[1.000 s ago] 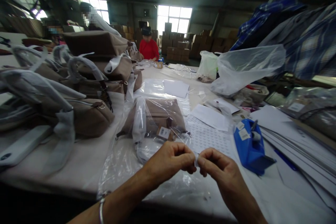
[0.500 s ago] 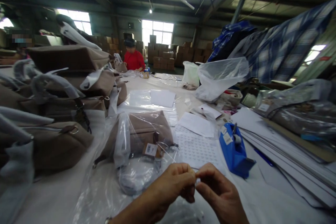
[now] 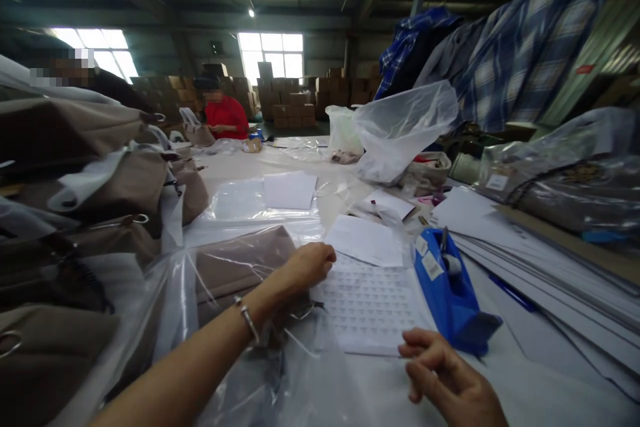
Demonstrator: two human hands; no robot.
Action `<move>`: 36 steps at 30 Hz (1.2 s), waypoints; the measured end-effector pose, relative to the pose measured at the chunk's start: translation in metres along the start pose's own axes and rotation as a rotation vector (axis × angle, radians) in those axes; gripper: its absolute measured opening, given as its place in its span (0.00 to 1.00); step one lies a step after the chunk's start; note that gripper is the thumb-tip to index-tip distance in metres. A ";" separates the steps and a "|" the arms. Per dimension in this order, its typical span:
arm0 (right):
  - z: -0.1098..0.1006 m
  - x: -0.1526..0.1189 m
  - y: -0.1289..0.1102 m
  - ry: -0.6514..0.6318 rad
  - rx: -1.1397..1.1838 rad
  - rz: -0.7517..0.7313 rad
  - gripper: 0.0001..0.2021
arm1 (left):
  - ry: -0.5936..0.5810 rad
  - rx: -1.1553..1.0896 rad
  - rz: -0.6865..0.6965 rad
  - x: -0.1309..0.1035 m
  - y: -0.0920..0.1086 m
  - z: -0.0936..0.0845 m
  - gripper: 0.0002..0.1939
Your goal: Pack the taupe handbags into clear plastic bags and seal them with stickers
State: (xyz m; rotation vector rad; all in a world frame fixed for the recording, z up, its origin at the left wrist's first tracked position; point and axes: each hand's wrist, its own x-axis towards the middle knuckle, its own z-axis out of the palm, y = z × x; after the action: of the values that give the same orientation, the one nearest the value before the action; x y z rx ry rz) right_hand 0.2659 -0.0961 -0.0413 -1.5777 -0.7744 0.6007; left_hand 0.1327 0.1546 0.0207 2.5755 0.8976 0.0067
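Observation:
My left hand (image 3: 311, 265) reaches out over the far edge of a sheet of small printed labels (image 3: 367, 307). Its fingers are curled and pressed together; whatever they hold, if anything, is hidden. Below that wrist lies a taupe handbag (image 3: 245, 257) in a clear plastic bag (image 3: 305, 383), partly covered by my forearm. Low on the right, my right hand (image 3: 450, 377) hovers by the sheet's near corner. Its fingers are loosely bent and apart from the thumb, with nothing visible between them. A blue tape dispenser (image 3: 447, 293) stands just beyond it.
Several taupe handbags (image 3: 125, 190) are piled on the left. White papers (image 3: 367, 240) lie behind the label sheet, and flat sheets (image 3: 560, 280) are stacked at right with a blue pen (image 3: 511, 292). A person in red (image 3: 227, 117) works across the table.
My hands have parted. The left has moved forward over the bagged handbag to the label sheet; the right has shifted slightly right. The view has swung a little to the right.

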 end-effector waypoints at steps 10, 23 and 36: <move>0.026 0.049 0.003 -0.094 0.332 0.340 0.24 | -0.250 0.073 0.001 0.059 -0.025 0.020 0.24; 0.032 0.130 -0.004 -0.007 0.127 0.232 0.24 | -0.362 -0.456 0.029 0.058 -0.021 0.013 0.08; 0.049 0.164 -0.001 -0.286 -0.217 0.107 0.15 | -0.193 -0.875 0.002 0.057 -0.020 0.020 0.19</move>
State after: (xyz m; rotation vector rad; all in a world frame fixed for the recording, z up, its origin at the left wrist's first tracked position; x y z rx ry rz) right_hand 0.3341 0.0606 -0.0395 -1.7627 -0.9993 0.8565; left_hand 0.1690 0.1947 -0.0128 1.7260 0.6229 0.1211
